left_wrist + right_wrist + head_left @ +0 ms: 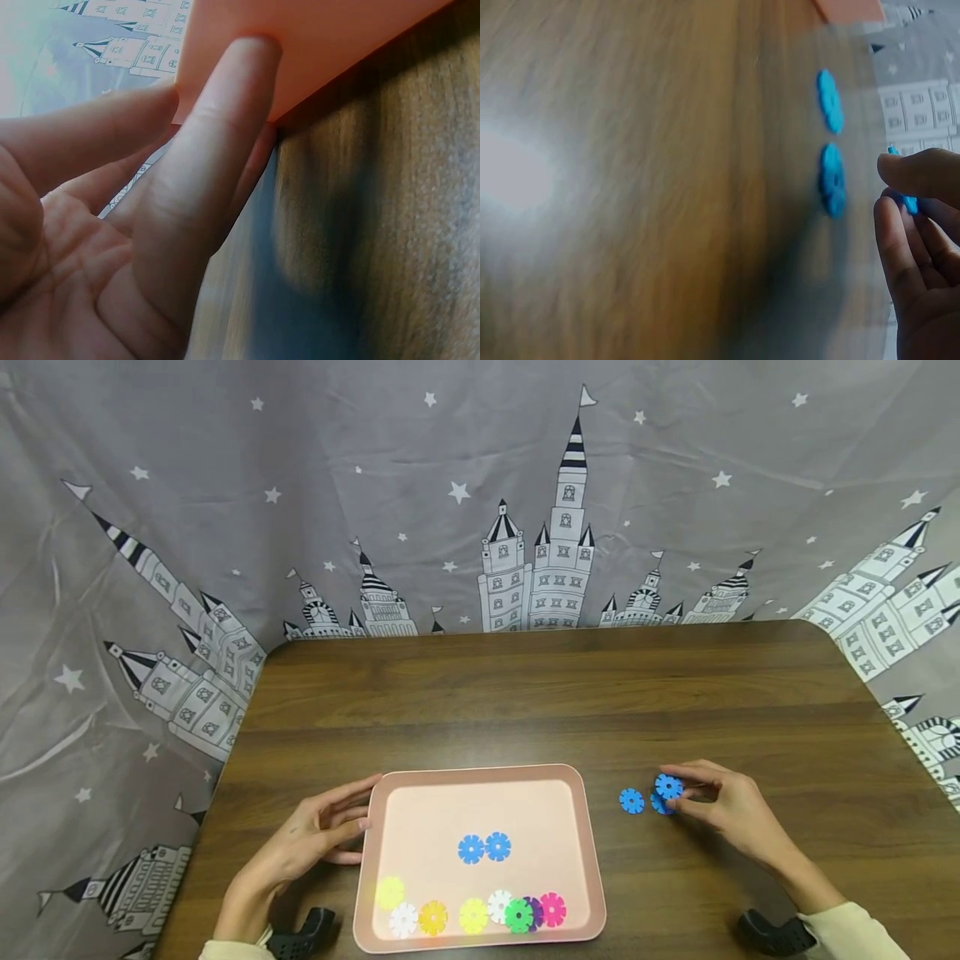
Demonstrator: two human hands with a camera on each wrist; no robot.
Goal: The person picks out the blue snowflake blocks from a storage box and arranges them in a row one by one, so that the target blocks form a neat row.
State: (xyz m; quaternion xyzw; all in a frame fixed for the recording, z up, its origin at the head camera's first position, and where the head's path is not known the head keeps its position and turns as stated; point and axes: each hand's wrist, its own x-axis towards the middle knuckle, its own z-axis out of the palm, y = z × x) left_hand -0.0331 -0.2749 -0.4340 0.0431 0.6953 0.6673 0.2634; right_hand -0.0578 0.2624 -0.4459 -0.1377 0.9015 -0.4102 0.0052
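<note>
"On the table (pixel 525 702), right of the tray (pixel 427 814), what's there?"

"Two blue discs (pixel 632 801). Near them, the right hand (pixel 735 812) pinches another blue disc (pixel 669 786) between thumb and fingers, held above the table."

"And the left hand (pixel 311 828)?"

"Fingers loosely extended, touching the tray's left edge."

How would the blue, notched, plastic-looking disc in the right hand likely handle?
Probably stiff: the disc looks unbent, pinched by the right hand. Likely light, being thin. Its flat faces suggest sliding rather than rolling when pushed.
</note>
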